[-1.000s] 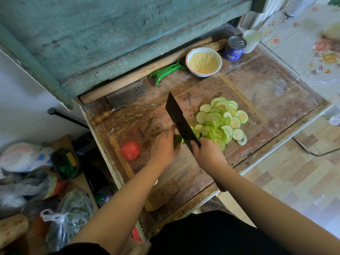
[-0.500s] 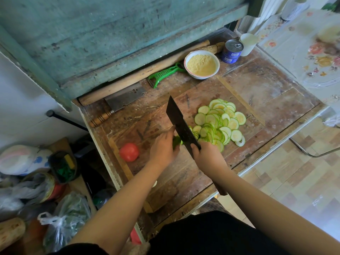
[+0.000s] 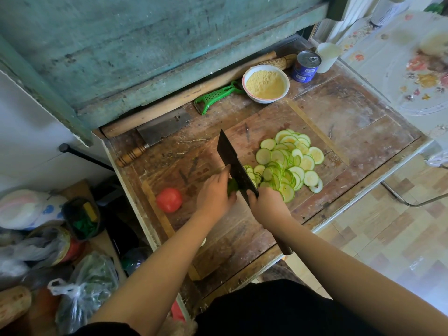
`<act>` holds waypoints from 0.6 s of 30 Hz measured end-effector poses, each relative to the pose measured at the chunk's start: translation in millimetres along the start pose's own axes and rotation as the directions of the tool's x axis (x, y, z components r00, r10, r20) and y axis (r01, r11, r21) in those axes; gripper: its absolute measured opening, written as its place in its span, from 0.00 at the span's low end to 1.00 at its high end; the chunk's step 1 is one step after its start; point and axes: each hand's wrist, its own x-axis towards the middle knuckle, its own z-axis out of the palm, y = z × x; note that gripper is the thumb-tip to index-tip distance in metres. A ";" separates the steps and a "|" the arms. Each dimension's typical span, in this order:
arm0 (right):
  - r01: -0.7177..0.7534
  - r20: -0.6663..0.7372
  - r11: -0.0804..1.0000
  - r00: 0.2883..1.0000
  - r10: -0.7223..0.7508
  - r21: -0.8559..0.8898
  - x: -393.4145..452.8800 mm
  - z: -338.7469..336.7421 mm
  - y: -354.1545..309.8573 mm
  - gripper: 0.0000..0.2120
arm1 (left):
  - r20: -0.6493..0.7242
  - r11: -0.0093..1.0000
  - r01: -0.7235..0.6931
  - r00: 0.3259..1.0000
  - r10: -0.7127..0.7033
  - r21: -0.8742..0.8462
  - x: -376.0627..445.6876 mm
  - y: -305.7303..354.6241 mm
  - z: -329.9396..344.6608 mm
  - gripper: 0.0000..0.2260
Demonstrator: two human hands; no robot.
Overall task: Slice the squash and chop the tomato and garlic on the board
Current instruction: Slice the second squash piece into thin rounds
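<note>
Scarred wooden worktop (image 3: 339, 122): your left hand (image 3: 213, 192) pinches green squash stub (image 3: 232, 186), right hand (image 3: 266, 206) grips dark cleaver (image 3: 234, 163); red tomato (image 3: 169, 199) next.

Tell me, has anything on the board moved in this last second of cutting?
Hardly anything. The left hand still holds the last green squash end, and the right hand still grips the cleaver against it, the blade at much the same slant. The pile of squash slices, the tomato and the spare cleaver lie as before; only the camera shifted slightly.
</note>
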 end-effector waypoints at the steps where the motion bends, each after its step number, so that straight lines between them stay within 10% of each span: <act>1: -0.007 0.006 1.000 1.000 0.007 -0.011 2.2 2.3 -1.9 0.16 | 0.000 1.000 0.003 1.000 -0.003 -0.002 -0.4 -0.4 0.0 0.32; 18: 0.071 -0.063 0.997 0.996 -0.069 0.039 -11.6 -8.8 -1.7 0.14 | -0.050 1.000 0.020 0.999 -0.019 0.022 -3.6 0.6 -4.1 0.35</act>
